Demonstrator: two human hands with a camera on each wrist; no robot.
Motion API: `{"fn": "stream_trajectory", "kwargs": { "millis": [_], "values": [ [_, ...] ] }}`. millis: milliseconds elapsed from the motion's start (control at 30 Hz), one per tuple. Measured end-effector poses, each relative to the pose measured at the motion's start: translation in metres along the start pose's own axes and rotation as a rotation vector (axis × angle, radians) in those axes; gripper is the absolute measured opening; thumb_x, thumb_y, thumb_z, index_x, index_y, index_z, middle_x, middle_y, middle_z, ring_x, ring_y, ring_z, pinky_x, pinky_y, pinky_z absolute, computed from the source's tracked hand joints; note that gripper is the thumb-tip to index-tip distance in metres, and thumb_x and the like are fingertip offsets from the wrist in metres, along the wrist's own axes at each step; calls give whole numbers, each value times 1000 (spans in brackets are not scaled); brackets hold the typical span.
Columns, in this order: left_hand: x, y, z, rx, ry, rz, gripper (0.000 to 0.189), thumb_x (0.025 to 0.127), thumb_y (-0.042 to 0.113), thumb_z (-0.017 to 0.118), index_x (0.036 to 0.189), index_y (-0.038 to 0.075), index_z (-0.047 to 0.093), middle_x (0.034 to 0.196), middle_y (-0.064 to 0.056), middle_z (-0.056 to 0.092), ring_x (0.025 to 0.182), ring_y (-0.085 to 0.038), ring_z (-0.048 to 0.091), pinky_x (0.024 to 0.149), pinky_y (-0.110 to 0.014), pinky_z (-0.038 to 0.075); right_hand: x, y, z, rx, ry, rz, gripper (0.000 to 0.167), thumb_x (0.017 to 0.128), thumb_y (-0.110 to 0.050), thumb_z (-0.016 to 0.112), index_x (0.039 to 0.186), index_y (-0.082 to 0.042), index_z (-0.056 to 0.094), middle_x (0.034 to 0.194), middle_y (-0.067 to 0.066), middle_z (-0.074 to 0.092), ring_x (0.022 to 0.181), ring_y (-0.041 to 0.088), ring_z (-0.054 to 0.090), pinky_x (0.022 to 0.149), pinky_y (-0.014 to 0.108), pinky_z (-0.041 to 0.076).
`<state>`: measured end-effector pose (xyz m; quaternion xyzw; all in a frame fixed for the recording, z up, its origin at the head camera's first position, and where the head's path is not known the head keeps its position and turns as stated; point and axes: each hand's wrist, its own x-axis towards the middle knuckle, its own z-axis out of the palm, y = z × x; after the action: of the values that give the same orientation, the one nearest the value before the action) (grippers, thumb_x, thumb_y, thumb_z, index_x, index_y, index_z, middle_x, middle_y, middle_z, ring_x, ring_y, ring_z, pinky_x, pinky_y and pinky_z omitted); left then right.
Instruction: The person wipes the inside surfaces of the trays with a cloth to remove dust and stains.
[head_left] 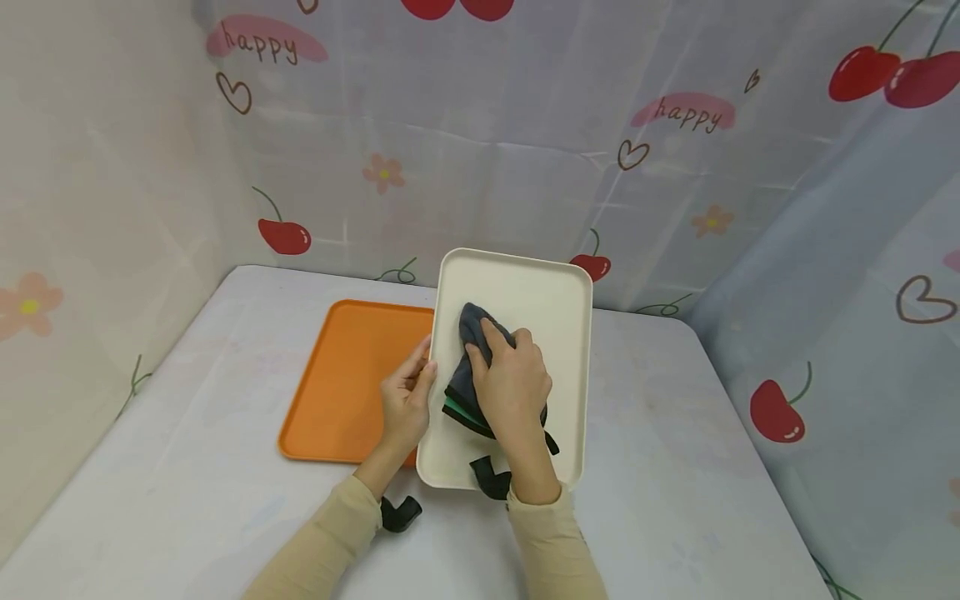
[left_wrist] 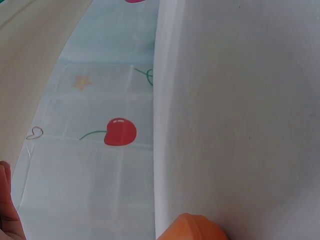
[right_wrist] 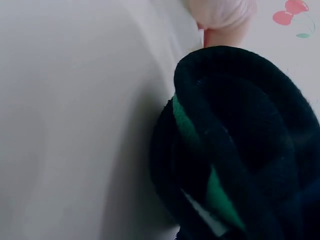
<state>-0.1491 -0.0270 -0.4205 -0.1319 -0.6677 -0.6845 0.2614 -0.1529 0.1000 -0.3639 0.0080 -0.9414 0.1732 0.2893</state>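
In the head view a cream tray (head_left: 551, 333) is held up and tilted, its flat inner face toward me. My left hand (head_left: 405, 400) grips the tray's left rim, thumb in front and fingers reaching behind. A folded dark grey cloth (head_left: 472, 333) with black edging and a green layer lies against the tray's inner face. From above, my right hand (head_left: 513, 379) grips this cloth, thumb and fingers spread over it. Up close in the right wrist view, the cloth's thick black hem (right_wrist: 225, 150) curls in loops beside the pale tray surface (right_wrist: 65, 125).
An orange tray (head_left: 345, 383) lies flat on the white-covered table (head_left: 675, 467), partly behind the cream one. Black straps (head_left: 401, 514) hang at both wrists. A printed curtain (head_left: 480, 167) with cherries stands behind the table and along its sides.
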Motion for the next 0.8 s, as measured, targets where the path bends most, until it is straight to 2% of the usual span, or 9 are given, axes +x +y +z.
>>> {"fn": "stream_trajectory", "kwargs": {
  "millis": [333, 633, 800],
  "values": [
    [-3, 0, 2, -27, -14, -35, 36, 95, -9, 52, 130, -13, 55, 76, -21, 60, 61, 2, 44, 55, -10, 39, -4, -15, 3, -27, -3, -105, 38, 87, -34, 74, 123, -22, 71, 91, 13, 62, 64, 22, 55, 44, 35, 47],
    [-2, 0, 1, -26, -12, -13, 36, 95, -9, 52, 131, -12, 55, 74, -21, 59, 59, 2, 43, 53, -11, 37, -5, -16, 5, -26, 17, -121, 38, 86, -33, 75, 122, -22, 71, 90, 13, 61, 65, 22, 54, 43, 35, 46],
    [-1, 1, 1, -28, -13, -19, 36, 95, -8, 52, 131, -12, 55, 77, -24, 61, 61, 2, 45, 54, -11, 39, -4, -15, 5, -12, 19, -117, 39, 86, -34, 75, 123, -23, 71, 90, 13, 62, 64, 22, 54, 44, 35, 46]
  ]
}}
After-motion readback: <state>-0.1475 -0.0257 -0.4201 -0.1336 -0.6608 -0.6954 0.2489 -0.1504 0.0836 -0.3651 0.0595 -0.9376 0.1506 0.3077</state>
